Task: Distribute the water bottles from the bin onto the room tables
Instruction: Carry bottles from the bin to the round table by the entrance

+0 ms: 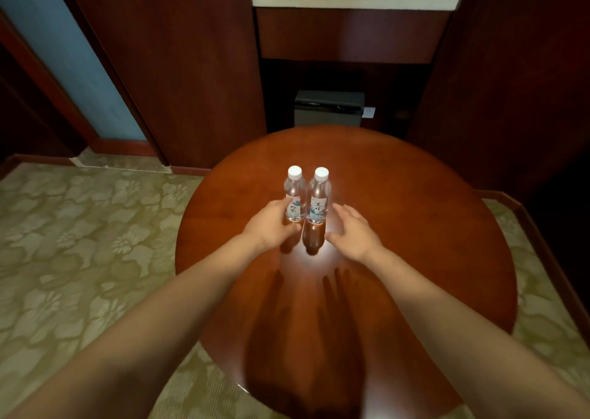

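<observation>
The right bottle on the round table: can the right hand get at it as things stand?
Probably yes. The right hand is open just beside the right bottle, with only bare table between them.

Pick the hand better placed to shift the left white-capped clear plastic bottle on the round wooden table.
Left hand: it grips the left clear plastic bottle; right hand is open beside the right bottle.

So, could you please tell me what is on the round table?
Standing upright: left water bottle, gripped by the left hand, which hides its lower edge, and right water bottle.
</observation>
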`<control>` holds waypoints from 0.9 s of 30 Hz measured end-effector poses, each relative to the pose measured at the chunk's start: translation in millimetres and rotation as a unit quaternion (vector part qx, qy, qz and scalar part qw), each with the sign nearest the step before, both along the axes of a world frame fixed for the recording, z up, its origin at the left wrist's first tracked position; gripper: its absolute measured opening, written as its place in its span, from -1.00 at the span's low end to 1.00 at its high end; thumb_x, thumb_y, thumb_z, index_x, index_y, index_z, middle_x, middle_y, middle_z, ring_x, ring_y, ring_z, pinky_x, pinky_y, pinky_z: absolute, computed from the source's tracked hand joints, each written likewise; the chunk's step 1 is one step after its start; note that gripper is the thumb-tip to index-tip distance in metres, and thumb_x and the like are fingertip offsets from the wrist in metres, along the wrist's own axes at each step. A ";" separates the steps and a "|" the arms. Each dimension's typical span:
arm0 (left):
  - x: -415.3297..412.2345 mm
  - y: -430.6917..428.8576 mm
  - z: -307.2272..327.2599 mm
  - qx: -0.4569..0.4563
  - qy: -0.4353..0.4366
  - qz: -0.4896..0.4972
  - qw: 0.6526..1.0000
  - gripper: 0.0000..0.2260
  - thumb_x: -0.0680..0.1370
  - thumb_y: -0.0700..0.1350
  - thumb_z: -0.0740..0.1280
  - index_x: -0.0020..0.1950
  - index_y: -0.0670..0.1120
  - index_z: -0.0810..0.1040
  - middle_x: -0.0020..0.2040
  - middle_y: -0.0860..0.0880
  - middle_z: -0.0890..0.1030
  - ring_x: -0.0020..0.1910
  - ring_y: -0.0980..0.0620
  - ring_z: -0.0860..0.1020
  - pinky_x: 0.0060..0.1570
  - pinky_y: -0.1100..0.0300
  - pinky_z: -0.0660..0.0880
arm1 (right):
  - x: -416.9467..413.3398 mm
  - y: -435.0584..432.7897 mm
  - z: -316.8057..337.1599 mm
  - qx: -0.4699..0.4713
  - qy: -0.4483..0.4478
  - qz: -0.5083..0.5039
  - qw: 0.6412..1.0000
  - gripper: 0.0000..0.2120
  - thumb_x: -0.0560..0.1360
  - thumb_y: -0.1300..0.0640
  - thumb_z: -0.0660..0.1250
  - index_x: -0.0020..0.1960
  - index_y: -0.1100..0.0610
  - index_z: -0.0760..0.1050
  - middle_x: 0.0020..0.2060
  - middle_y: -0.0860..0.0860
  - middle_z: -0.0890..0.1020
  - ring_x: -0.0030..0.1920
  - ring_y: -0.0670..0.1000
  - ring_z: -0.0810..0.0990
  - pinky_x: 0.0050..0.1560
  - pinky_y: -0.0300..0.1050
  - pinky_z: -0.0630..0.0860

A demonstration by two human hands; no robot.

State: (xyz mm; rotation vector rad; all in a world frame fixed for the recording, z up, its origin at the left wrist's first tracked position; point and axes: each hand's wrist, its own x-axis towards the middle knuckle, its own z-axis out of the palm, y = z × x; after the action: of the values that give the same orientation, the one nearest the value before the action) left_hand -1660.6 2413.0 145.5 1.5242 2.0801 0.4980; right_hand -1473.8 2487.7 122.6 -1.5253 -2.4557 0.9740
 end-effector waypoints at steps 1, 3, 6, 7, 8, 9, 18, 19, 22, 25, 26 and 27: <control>4.6 -11.0 1.4 -0.005 0.015 0.000 1.000 -0.35 0.53 -0.02 0.42 0.56 -0.02 0.23 0.50 -0.08 0.33 0.44 -0.09 0.36 0.39 0.06 0.32 | 1.1 -6.8 2.7 0.014 -0.015 0.009 1.000 -0.25 0.55 -0.04 0.33 0.62 -0.04 0.03 0.61 0.03 0.07 0.61 0.09 -0.02 0.57 0.06 0.01; 12.0 -31.5 1.8 -0.019 0.046 -0.005 0.999 -0.27 0.53 0.06 0.40 0.60 0.00 0.12 0.56 -0.06 0.22 0.51 -0.08 0.27 0.48 -0.04 0.24 | 3.2 -20.6 8.8 0.041 -0.042 0.025 0.998 -0.22 0.54 -0.10 0.33 0.62 -0.07 -0.01 0.62 0.02 0.02 0.61 0.09 -0.09 0.58 0.13 -0.07; 21.5 -62.0 6.8 -0.046 0.112 -0.019 0.993 -0.24 0.54 0.15 0.34 0.61 0.06 0.00 0.62 -0.01 0.06 0.59 -0.06 0.01 0.54 -0.17 -0.02 | 5.9 -43.5 19.8 0.062 -0.065 0.054 0.994 -0.19 0.52 -0.13 0.34 0.62 -0.09 -0.03 0.63 0.02 -0.04 0.61 0.10 -0.18 0.55 0.20 -0.17; 23.8 -72.0 8.1 -0.044 0.129 -0.022 0.990 -0.24 0.54 0.17 0.33 0.61 0.08 -0.02 0.62 -0.01 0.02 0.60 -0.06 -0.05 0.53 -0.19 -0.07 | 6.3 -51.7 23.1 0.071 -0.069 0.063 0.993 -0.18 0.52 -0.14 0.34 0.62 -0.10 -0.04 0.63 0.02 -0.05 0.61 0.11 -0.20 0.55 0.21 -0.20; 26.2 -82.3 9.6 -0.042 0.141 -0.023 0.989 -0.24 0.54 0.19 0.32 0.61 0.10 -0.04 0.63 0.00 -0.02 0.60 -0.05 -0.09 0.52 -0.20 -0.10 | 6.4 -60.1 26.6 0.078 -0.071 0.072 0.992 -0.17 0.51 -0.14 0.34 0.62 -0.11 -0.04 0.63 0.02 -0.07 0.60 0.11 -0.22 0.54 0.23 -0.22; 27.3 -92.1 11.0 -0.040 0.149 -0.020 0.988 -0.23 0.54 0.21 0.31 0.61 0.12 -0.06 0.63 0.00 -0.05 0.60 -0.05 -0.12 0.51 -0.21 -0.13 | 6.2 -68.2 29.7 0.085 -0.074 0.081 0.990 -0.17 0.50 -0.14 0.34 0.62 -0.12 -0.04 0.63 0.02 -0.09 0.60 0.12 -0.25 0.54 0.24 -0.24; 20.3 -182.1 20.6 -0.041 0.173 0.068 0.982 -0.22 0.52 0.32 0.24 0.59 0.21 -0.15 0.62 0.02 -0.19 0.58 -0.13 -0.26 0.48 -0.27 -0.22 | -2.4 -137.1 42.3 0.120 -0.108 0.165 0.973 -0.12 0.45 -0.23 0.35 0.60 -0.20 -0.08 0.61 0.05 -0.21 0.57 0.14 -0.37 0.47 0.32 -0.35; 17.7 -192.5 22.6 -0.044 0.174 0.080 0.981 -0.21 0.52 0.32 0.24 0.59 0.21 -0.16 0.62 0.02 -0.20 0.57 -0.13 -0.27 0.47 -0.28 -0.22 | -7.5 -143.1 43.3 0.124 -0.110 0.181 0.970 -0.11 0.44 -0.24 0.35 0.60 -0.20 -0.09 0.61 0.05 -0.22 0.57 0.15 -0.37 0.47 0.33 -0.35; 7.1 -222.0 27.2 -0.049 0.182 0.127 0.974 -0.20 0.51 0.33 0.23 0.58 0.22 -0.18 0.61 0.02 -0.23 0.57 -0.13 -0.29 0.46 -0.30 -0.24 | -28.0 -159.1 47.6 0.131 -0.098 0.234 0.958 -0.11 0.45 -0.25 0.34 0.61 -0.20 -0.11 0.61 0.05 -0.22 0.57 0.14 -0.36 0.48 0.32 -0.35; -1.9 -250.4 26.5 -0.061 0.187 0.188 0.962 -0.19 0.51 0.34 0.22 0.58 0.21 -0.21 0.61 0.01 -0.24 0.57 -0.14 -0.30 0.47 -0.32 -0.23 | -53.2 -171.2 51.2 0.134 -0.091 0.295 0.942 -0.10 0.45 -0.24 0.35 0.61 -0.18 -0.11 0.61 0.06 -0.23 0.57 0.13 -0.38 0.48 0.29 -0.36; -3.9 -259.6 25.2 -0.066 0.188 0.210 0.957 -0.18 0.51 0.35 0.22 0.58 0.21 -0.22 0.61 0.01 -0.24 0.57 -0.14 -0.30 0.47 -0.33 -0.23 | -61.6 -173.8 51.8 0.136 -0.091 0.315 0.935 -0.09 0.45 -0.23 0.35 0.61 -0.18 -0.11 0.61 0.06 -0.23 0.56 0.14 -0.39 0.48 0.29 -0.36; -5.2 -268.6 24.5 -0.069 0.186 0.234 0.952 -0.18 0.51 0.35 0.22 0.58 0.21 -0.22 0.61 0.00 -0.24 0.56 -0.14 -0.30 0.47 -0.33 -0.23 | -70.1 -176.1 52.6 0.138 -0.092 0.336 0.927 -0.09 0.45 -0.23 0.36 0.61 -0.18 -0.11 0.61 0.07 -0.23 0.56 0.15 -0.39 0.48 0.29 -0.36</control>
State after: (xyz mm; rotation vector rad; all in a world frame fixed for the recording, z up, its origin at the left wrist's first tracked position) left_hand -1665.8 2144.5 170.0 1.1000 2.7270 0.2288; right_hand -1543.9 2311.6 175.2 -0.7114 -3.1636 0.5076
